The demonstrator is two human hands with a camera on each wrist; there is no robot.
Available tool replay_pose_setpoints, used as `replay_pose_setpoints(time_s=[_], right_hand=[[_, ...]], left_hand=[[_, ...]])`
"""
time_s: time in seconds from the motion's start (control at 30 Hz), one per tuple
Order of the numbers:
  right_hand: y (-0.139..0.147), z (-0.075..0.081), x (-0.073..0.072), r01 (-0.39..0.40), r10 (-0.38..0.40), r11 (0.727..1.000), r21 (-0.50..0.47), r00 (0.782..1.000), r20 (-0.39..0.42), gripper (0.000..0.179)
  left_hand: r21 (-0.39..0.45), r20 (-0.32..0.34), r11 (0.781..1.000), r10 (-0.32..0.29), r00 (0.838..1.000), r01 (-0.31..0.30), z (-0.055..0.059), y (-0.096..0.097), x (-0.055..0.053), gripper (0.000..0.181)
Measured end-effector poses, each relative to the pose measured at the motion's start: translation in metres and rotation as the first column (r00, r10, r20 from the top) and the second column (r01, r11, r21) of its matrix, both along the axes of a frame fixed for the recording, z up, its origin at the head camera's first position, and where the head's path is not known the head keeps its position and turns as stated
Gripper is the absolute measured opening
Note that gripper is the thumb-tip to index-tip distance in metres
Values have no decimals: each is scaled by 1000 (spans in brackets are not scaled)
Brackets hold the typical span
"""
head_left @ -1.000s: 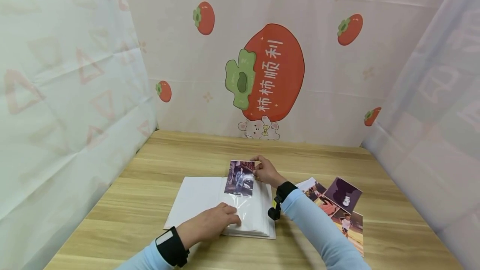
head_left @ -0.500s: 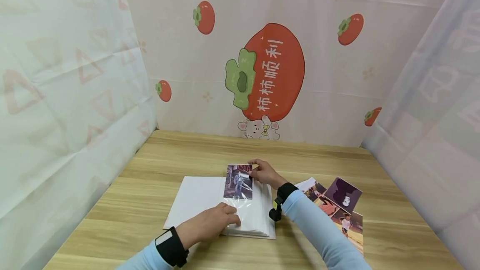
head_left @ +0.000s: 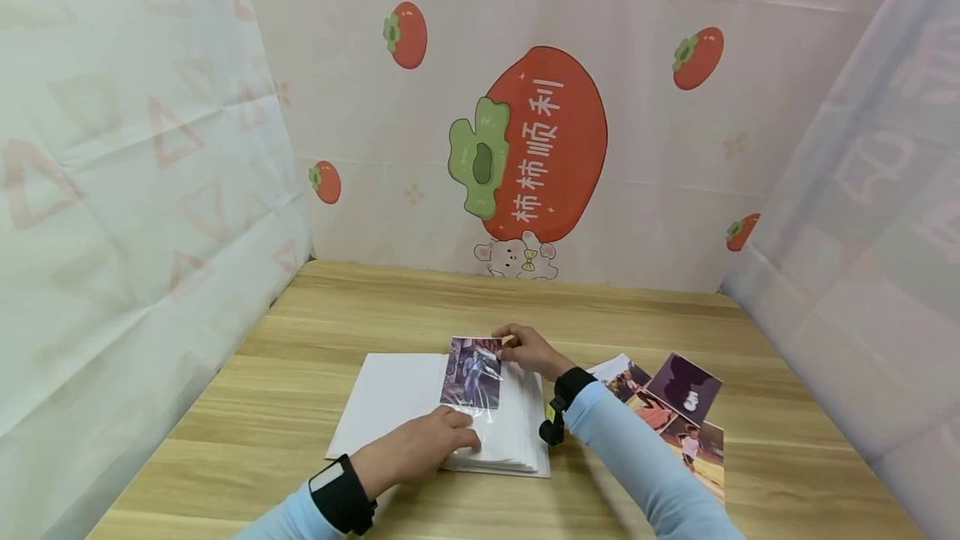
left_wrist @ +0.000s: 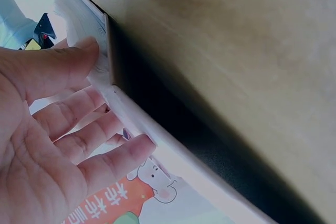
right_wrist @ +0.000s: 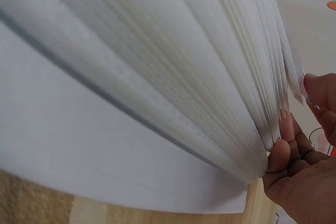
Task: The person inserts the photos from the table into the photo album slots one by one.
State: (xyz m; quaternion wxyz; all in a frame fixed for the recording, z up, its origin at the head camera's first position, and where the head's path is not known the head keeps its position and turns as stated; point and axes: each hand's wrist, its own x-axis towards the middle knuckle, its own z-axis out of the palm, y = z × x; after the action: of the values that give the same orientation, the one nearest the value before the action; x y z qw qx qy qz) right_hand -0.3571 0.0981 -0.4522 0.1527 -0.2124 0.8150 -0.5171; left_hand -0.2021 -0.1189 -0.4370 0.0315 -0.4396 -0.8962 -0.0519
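Observation:
An open photo album with a white cover lies on the table in the head view. Over its right-hand page is a photo of a standing figure, its lower part under clear, shiny plastic. My right hand pinches the photo's upper right corner. In the right wrist view, other fingers of that hand touch the edges of the thick stack of pages. My left hand rests on the lower part of the page, below the photo. Its fingers look extended and relaxed in the left wrist view, the thumb at the page edges.
To the right of the album, several loose photos lie overlapping on the wooden table, partly behind my right forearm. A printed cloth backdrop closes off the back, with cloth walls at both sides.
The photo has slid down toward me and a little left, deeper under the clear plastic. My right hand has moved down with it. The left hand has stayed in place.

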Motion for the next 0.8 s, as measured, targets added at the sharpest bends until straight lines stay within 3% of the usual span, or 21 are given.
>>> replay_pose_setpoints(time_s=[0.33, 0.63, 0.8], right_hand=[[-3, 26, 25, -86, 86, 996, 10, 994, -60, 26], [-2, -1, 5, -95, 98, 994, 52, 994, -53, 23], [-3, -3, 3, -96, 99, 993, 62, 994, -44, 20]], left_hand=[[-4, -45, 1000, -18, 999, 18, -1, 0, 0, 40], [11, -32, 1000, -15, 999, 15, -1, -1, 1, 42], [21, -19, 1000, -12, 1000, 12, -2, -2, 1, 42]])
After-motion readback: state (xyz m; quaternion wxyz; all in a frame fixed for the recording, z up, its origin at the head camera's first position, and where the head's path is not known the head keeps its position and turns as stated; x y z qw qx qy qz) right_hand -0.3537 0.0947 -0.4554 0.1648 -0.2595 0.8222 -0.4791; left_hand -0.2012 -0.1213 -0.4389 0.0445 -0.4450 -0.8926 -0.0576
